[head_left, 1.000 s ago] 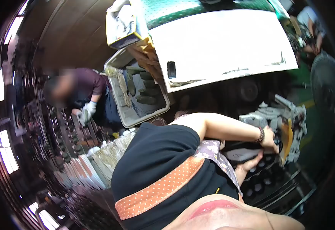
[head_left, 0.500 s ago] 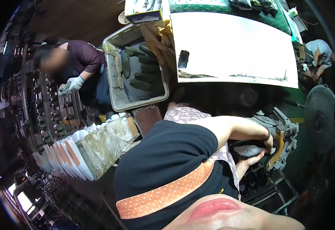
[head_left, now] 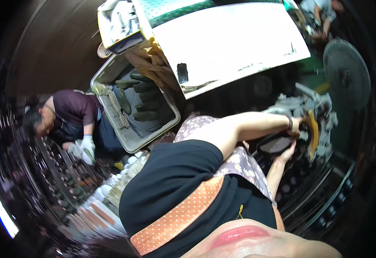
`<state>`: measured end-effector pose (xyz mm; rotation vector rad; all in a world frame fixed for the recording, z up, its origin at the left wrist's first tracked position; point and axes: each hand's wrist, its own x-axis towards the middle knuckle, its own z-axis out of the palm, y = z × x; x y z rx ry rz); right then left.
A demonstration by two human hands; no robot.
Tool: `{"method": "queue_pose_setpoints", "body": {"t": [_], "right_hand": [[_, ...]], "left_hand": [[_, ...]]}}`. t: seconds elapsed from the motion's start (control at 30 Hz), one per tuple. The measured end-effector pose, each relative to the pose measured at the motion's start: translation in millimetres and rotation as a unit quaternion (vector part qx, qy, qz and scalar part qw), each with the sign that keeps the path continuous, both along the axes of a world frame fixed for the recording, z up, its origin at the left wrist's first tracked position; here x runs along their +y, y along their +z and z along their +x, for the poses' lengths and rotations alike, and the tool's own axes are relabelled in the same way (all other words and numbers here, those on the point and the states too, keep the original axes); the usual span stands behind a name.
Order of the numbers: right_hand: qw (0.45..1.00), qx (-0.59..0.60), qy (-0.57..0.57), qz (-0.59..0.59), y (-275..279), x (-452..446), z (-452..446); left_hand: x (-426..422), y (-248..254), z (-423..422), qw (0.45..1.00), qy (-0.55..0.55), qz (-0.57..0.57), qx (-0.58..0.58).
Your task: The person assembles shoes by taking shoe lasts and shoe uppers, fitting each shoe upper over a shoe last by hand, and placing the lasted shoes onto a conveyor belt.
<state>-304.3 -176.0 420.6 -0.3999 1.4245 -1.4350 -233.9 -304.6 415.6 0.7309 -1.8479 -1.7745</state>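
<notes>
A dark, shoe-shaped piece (head_left: 276, 145) is held out in front of my body, between both hands. My left hand (head_left: 297, 125), with a bracelet at its wrist, grips the piece's far end. That hand is close to a curved yellow-orange part (head_left: 312, 131). My right hand (head_left: 288, 154) holds the near side of the piece, its thumb and fingers along the edge. Grey, ragged material (head_left: 323, 124) hangs around the yellow-orange part. Some of the fingertips are hidden, and the exact kind of piece is hard to make out.
A white-topped table (head_left: 231, 43) bears a small black object (head_left: 182, 73). A pale crate (head_left: 132, 145) holds several dark green shoe-shaped pieces. A gloved person (head_left: 74, 107) works at left, another (head_left: 319, 17) at far right. A round fan (head_left: 347, 75) stands at right.
The view has tilted and shifted. The held piece has turned, its pale face now looking dark. My hands stay on it. The gloved person's hands have moved lower in view.
</notes>
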Motion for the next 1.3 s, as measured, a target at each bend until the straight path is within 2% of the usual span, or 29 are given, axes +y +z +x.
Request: {"method": "queue_pose_setpoints", "body": {"t": [0.03, 0.1, 0.17, 0.2, 0.23, 0.27, 0.3, 0.33, 0.4, 0.43, 0.5, 0.57, 0.6, 0.67, 0.7, 0.73, 0.77, 0.83, 0.87, 0.9, 0.97, 1.0, 1.03, 1.07, 1.1, 1.13, 1.17, 1.23, 1.3], "right_hand": [[1.0, -0.004, -0.005, 0.008, -5, 7, -2], [1.0, -0.018, 0.01, -0.005, -3, 19, 4], [0.995, 0.078, -0.014, 0.06, -11, 41, -9], [0.982, 0.181, -0.01, 0.044, -20, 61, -17], [0.976, 0.212, 0.045, -0.009, 3, 74, 4], [0.969, 0.235, 0.08, -0.016, -4, 94, -4], [0.949, 0.28, 0.141, 0.009, 28, 98, 22], [0.885, 0.446, 0.122, 0.057, 28, 110, 35], [0.797, 0.569, 0.199, 0.036, 31, 124, 53], [0.799, 0.562, 0.213, -0.023, 15, 136, 50], [0.909, 0.39, 0.049, -0.141, -1, 151, 67], [0.862, 0.498, -0.076, -0.058, 2, 162, 78], [0.845, 0.515, -0.138, -0.045, 13, 168, 81], [0.803, 0.534, -0.263, -0.016, 37, 180, 88], [0.758, 0.579, -0.286, -0.091, 49, 182, 82], [0.744, 0.594, -0.289, -0.096, 64, 187, 77], [0.754, 0.581, -0.283, -0.118, 63, 142, 76], [0.673, 0.664, -0.286, -0.157, 91, 140, 59], [0.623, 0.705, -0.287, -0.181, 103, 141, 43], [0.57, 0.727, -0.324, -0.207, 114, 140, 27], [0.452, 0.79, -0.359, -0.208, 150, 144, -11], [0.407, 0.803, -0.386, -0.203, 164, 147, -32], [0.362, 0.815, -0.409, -0.194, 171, 151, -57], [0.336, 0.82, -0.428, -0.18, 179, 156, -80], [0.307, 0.824, -0.452, -0.151, 187, 160, -104], [0.296, 0.824, -0.467, -0.125, 194, 166, -130], [0.285, 0.824, -0.479, -0.102, 199, 171, -148], [0.336, 0.798, -0.501, -0.012, 207, 163, -157], [0.31, 0.805, -0.501, 0.069, 191, 177, -187]], "left_hand": [[9, 5, 16, 0.999, -0.009, 0.019, 0.025], [29, 23, 36, 0.996, 0.052, 0.018, -0.068], [48, -2, 39, 0.993, 0.091, -0.029, 0.066], [61, 1, 61, 0.985, 0.036, 0.079, 0.15], [70, 4, 87, 0.955, -0.025, 0.193, 0.223], [77, 2, 98, 0.793, -0.207, 0.477, 0.317], [80, -15, 116, 0.742, -0.162, 0.632, 0.155], [88, -38, 120, 0.689, -0.214, 0.678, 0.14], [118, -65, 115, 0.581, -0.263, 0.756, 0.15], [132, -66, 108, 0.529, -0.259, 0.788, 0.18], [154, -57, 84, 0.539, -0.16, 0.821, 0.098], [172, -67, 67, 0.556, -0.261, 0.785, 0.081], [184, -19, 61, 0.636, -0.2, 0.745, 0.029], [207, -15, 50, 0.692, -0.254, 0.67, 0.086], [210, -4, 45, 0.706, -0.272, 0.648, 0.085], [209, 4, 40, 0.709, -0.297, 0.629, 0.115], [169, 3, 46, 0.742, -0.256, 0.598, 0.161], [140, 13, 51, 0.869, -0.201, 0.432, 0.133], [125, 26, 56, 0.95, -0.132, 0.241, 0.148], [107, 41, 69, 0.986, -0.056, 0.04, 0.153], [59, 47, 85, 0.968, 0.065, -0.194, 0.145], [35, 45, 92, 0.927, 0.15, -0.32, 0.124], [4, 31, 102, 0.896, 0.169, -0.407, 0.059], [-13, 16, 107, 0.92, 0.194, -0.339, 0.001], [-57, -38, 115, 0.945, 0.16, -0.285, -0.022], [-65, -31, 122, 0.995, 0.061, -0.042, -0.065], [-69, -25, 128, 0.973, -0.041, 0.205, -0.099], [-62, -32, 139, 0.883, -0.156, 0.442, 0.001], [-41, -45, 138, 0.87, -0.139, 0.462, 0.107]]}}
